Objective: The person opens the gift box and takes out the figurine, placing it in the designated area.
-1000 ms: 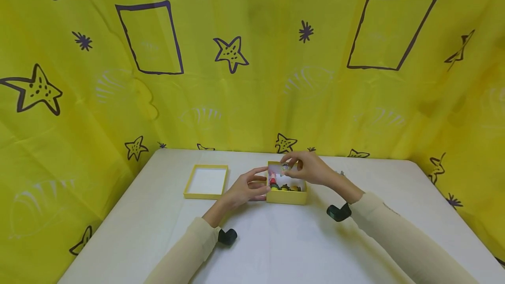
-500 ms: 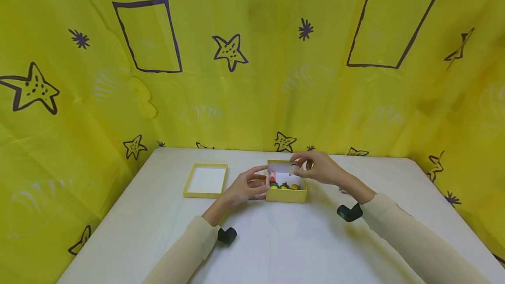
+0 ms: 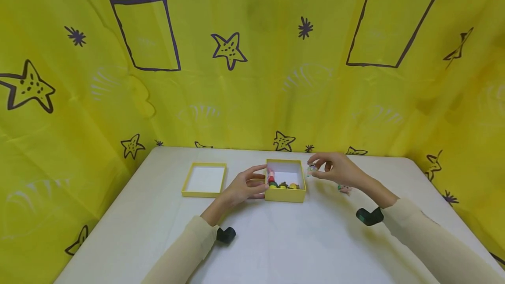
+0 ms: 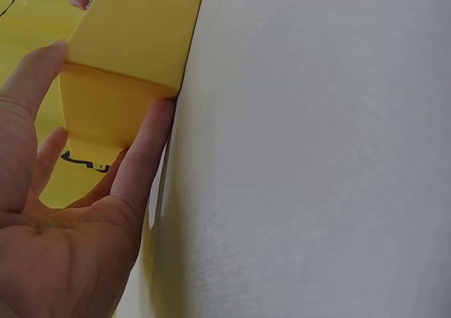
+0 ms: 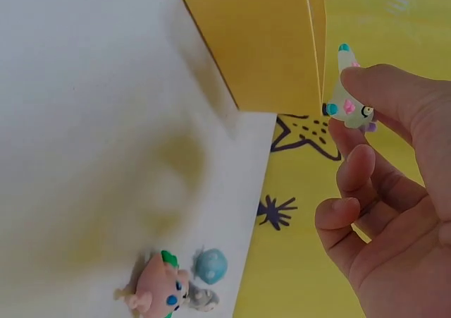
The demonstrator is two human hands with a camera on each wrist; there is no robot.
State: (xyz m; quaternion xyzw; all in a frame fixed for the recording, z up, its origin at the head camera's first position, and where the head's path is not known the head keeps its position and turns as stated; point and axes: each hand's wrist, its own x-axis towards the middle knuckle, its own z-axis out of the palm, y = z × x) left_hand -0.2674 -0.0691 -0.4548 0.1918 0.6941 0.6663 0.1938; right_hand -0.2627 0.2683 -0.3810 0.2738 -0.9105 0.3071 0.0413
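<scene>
A small pale toy figurine [image 5: 347,101] with teal tips and pink spots is pinched between the thumb and fingers of my right hand [image 3: 335,168]. That hand is in the air just right of the open yellow box [image 3: 285,195]. Inside the box, a pink and red figurine [image 3: 271,176] lies along the left wall, and several yellow and dark green figures [image 3: 283,185] line the near wall. My left hand [image 3: 240,189] touches the box's left end, its fingers spread and nearly straight; the left wrist view has the thumb at the upper corner and another finger at the lower edge.
The yellow-rimmed lid [image 3: 204,180] lies left of the box, white inside upward. On the white table [image 3: 276,244], below my right wrist, are a pink figurine [image 5: 156,288], a teal rounded piece [image 5: 211,266] and a grey piece [image 5: 204,300]. A yellow curtain [image 3: 252,100] hangs behind.
My right hand has carried the pale figurine from over the box to the right, past its right wall. The pink figurine on the table has come into sight. My left hand stays at the box.
</scene>
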